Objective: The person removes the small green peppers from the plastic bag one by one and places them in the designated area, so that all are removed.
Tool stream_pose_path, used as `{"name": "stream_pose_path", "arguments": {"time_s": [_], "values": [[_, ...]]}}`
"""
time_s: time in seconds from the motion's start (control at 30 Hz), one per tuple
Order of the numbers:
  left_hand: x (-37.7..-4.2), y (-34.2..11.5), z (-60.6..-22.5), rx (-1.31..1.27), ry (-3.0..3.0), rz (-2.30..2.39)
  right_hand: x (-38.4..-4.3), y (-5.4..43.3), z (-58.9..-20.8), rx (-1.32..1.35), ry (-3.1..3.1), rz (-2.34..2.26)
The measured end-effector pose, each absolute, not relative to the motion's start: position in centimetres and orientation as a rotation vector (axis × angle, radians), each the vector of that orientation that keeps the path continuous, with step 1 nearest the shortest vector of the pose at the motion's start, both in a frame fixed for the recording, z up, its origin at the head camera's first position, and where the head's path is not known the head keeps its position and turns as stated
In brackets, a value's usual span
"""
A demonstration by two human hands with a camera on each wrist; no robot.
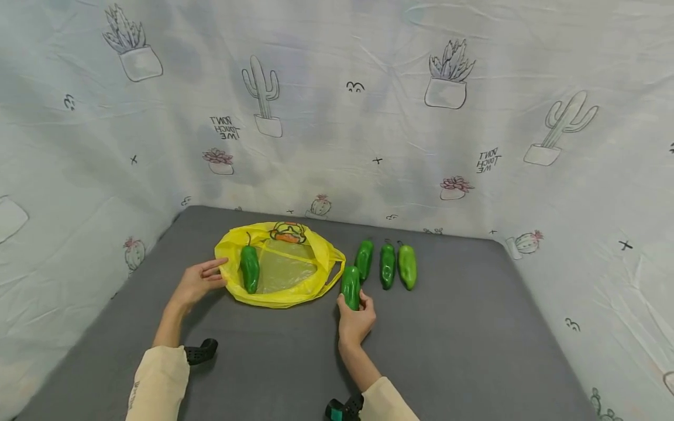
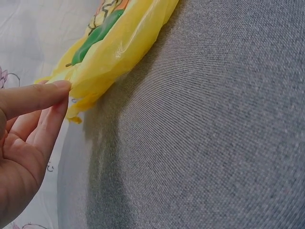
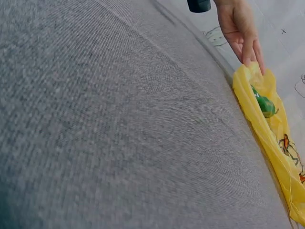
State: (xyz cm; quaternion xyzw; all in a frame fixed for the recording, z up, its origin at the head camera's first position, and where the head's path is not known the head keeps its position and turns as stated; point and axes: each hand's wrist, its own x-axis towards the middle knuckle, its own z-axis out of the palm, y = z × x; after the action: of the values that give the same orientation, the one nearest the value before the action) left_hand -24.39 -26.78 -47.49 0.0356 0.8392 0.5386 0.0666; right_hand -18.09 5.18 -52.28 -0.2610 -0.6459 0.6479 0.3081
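A yellow plastic bag (image 1: 281, 300) lies spread on the grey table with its mouth open. One dark green pepper (image 1: 250, 270) is inside, near the bag's left side. At that left edge my left hand (image 1: 195, 285) pinches the rim between thumb and fingers, which the left wrist view shows close up at the yellow plastic (image 2: 112, 67). To the right of the bag, my right hand (image 1: 356, 321) grips another green pepper (image 1: 350, 283) by its near end. The right wrist view misses the right hand but catches the left hand (image 3: 242, 28) at the bag (image 3: 267, 143).
Behind and right of the held pepper lie a green pepper (image 1: 364, 257), a second one (image 1: 387, 266) and a lighter green one (image 1: 407, 266). The grey table (image 1: 463, 339) ends at a pale cloth backdrop (image 1: 337, 128) printed with cacti. Black wrist devices (image 1: 202, 352) sit on both forearms.
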Motion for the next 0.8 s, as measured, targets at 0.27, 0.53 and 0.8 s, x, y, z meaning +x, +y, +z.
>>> {"name": "stream_pose_path", "arguments": {"time_s": [0.27, 0.53, 0.8], "values": [[-24.3, -26.8, -47.6, 0.100, 2.526, 1.598, -17.9, 5.6, -51.8, -0.790, -1.822, 1.643], [-24.4, -26.9, -47.3, 0.091, 2.519, 1.605, -18.3, 5.4, -51.1, -0.776, -1.968, 1.575], [-24.6, -26.9, -47.3, 0.084, 2.513, 1.598, -18.7, 5.3, -50.8, -0.757, -1.990, 1.554]]}}
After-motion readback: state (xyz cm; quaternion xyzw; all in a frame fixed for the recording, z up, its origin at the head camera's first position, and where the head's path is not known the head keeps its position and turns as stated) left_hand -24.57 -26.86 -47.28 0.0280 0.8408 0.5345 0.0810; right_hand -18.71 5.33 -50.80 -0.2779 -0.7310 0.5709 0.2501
